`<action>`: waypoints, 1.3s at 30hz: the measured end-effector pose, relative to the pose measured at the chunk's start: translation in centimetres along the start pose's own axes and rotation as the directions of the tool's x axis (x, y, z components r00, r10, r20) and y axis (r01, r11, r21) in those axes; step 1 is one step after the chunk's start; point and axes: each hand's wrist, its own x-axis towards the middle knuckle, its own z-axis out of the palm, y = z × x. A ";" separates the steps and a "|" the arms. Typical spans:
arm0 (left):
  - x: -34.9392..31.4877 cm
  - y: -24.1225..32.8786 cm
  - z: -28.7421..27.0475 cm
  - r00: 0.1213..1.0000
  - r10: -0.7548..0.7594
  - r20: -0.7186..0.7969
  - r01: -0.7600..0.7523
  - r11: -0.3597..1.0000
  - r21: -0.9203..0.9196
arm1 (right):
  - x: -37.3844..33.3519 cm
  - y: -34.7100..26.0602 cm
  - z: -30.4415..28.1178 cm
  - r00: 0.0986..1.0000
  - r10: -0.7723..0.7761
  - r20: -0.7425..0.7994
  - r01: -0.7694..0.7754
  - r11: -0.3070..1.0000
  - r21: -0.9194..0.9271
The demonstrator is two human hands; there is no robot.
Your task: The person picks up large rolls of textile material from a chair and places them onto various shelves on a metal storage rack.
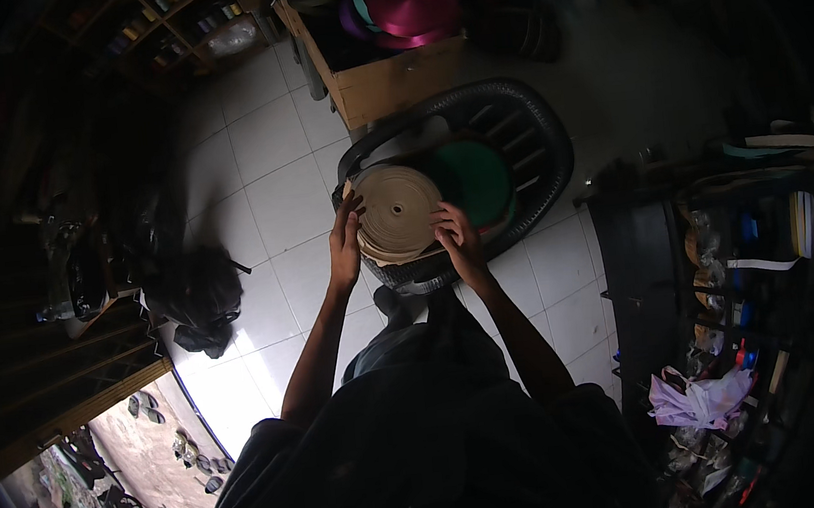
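The left hand (344, 245) curves along the left edge of a beige roll of flat strip (403, 233), its fingers against the rim; the right hand (457, 235) has bent fingers at the opposite edge. The hands flank the roll, but whether either grips it firmly cannot be told. The roll lies flat, its small centre hole facing up, at the left end of a black oval basket (551, 117) with slatted sides. Just right of it in the basket is a green disc-shaped roll (480, 182).

Beyond the basket stands a brown box (400, 86) with a bright pink roll (416, 6) at its top. Pale floor tiles (276, 196) spread around; a black plastic bag (203, 296) sits to the left, and a lilac plastic bag (706, 402) lies far right.
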 end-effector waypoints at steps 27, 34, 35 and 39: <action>4.8 -21.8 -0.4 0.902 -0.285 -0.325 0.346 0.926 0.148 | 10.1 12.7 -4.8 0.783 0.535 0.317 -0.605 0.774 0.189; 3.2 -20.5 8.0 0.960 -0.112 -0.257 0.094 0.992 -0.078 | 9.1 15.8 -11.2 0.833 0.553 0.029 -0.554 0.832 0.024; 3.3 -20.7 9.0 0.975 0.051 -0.216 -0.014 0.986 0.169 | 9.0 15.5 -12.1 0.847 0.531 -0.030 -0.532 0.846 -0.034; 4.3 -21.8 12.0 0.769 0.588 0.250 -0.425 0.178 0.888 | 9.7 12.9 -15.7 0.861 0.486 -0.148 -0.506 0.845 -0.173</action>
